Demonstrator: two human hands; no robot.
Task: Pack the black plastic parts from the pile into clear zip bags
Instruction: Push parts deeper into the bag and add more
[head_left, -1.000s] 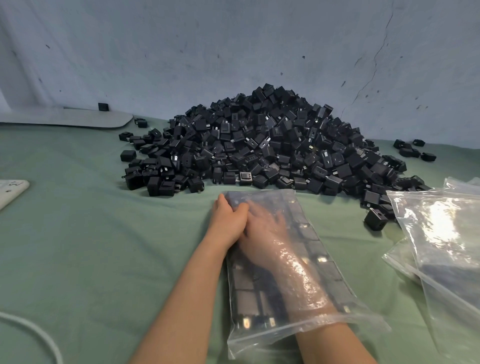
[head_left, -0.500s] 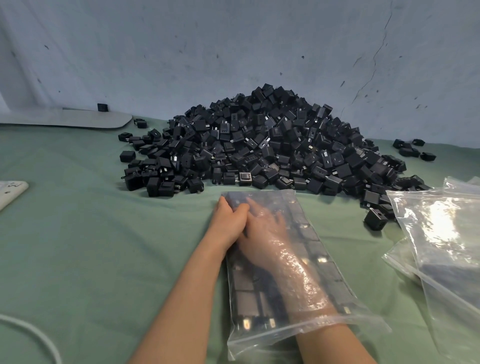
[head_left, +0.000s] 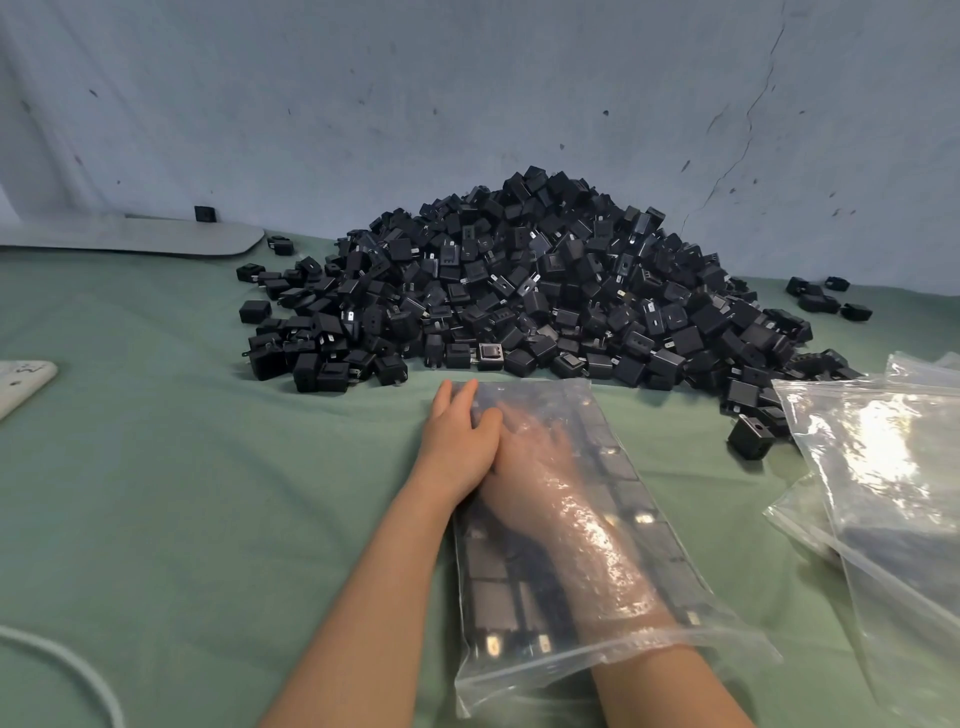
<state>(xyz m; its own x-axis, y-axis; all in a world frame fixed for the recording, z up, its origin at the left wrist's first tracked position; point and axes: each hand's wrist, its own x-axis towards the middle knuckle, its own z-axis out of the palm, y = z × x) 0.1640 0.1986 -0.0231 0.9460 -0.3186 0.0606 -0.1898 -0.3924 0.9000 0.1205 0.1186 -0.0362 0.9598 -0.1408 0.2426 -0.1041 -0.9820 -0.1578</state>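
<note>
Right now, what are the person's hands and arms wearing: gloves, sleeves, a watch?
Nothing shows. The left hand and right hand are ungloved, both forearms bare to the frame's edge: no sleeve, watch or band. The right is blurred behind the clear zip bag.

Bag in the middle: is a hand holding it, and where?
Not gripped. The left hand presses flat on the far left edge of the clear bag; the right hand is inside it, grip unclear.

one big pile of black parts (head_left: 519, 291), hundreds, no way to count em. one zip bag (head_left: 639, 499) with parts in it, at least two more bags (head_left: 883, 467) on the right.
</note>
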